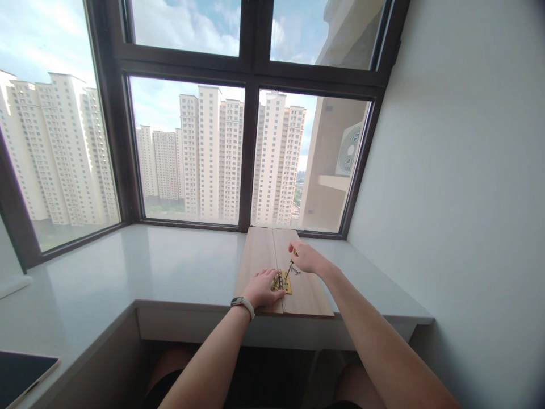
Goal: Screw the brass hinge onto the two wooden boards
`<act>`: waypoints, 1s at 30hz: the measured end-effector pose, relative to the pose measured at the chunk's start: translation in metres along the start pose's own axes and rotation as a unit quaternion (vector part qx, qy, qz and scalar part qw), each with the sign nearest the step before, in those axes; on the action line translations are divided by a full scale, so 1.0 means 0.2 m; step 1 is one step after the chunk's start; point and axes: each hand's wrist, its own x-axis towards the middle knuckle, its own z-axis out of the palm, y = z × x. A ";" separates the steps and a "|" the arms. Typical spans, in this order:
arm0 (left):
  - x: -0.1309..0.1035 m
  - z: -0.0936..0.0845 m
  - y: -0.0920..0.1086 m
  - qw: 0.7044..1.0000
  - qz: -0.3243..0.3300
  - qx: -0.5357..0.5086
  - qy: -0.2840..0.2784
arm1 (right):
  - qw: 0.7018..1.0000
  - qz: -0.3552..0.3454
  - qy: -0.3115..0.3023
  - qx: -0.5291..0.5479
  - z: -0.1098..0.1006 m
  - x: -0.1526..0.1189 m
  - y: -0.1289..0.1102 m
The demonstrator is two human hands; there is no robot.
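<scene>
Two pale wooden boards (259, 250) lie side by side on the white sill, a thin seam between them. A brass-coloured hinge (288, 284) sits across that seam near the front. My left hand (263, 287) rests on the left board with fingers and thumb spread around the hinge, touching it and covering part of its left leaf. In my closed right hand (307, 257) is a screwdriver (290, 268) with a yellowish handle, its shaft slanting down to the hinge's right leaf. A few small screws (296, 271) lie on the right board just beyond the hinge.
The white sill (191, 261) runs along dark-framed windows (249, 142), its front edge stepping around my legs. A white wall (464, 170) rises on the right. A dark-screened device (25, 378) lies at the lower left. My left wrist wears a watch (243, 305).
</scene>
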 end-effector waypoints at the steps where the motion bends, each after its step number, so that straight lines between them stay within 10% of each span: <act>1: 0.00 0.00 0.00 1.000 0.000 0.000 0.001 | 1.000 -0.002 0.004 0.002 0.00 0.00 0.00; 30: 0.01 0.03 -0.02 1.000 0.006 -0.001 0.008 | 0.999 0.018 0.029 -0.023 0.02 0.01 0.01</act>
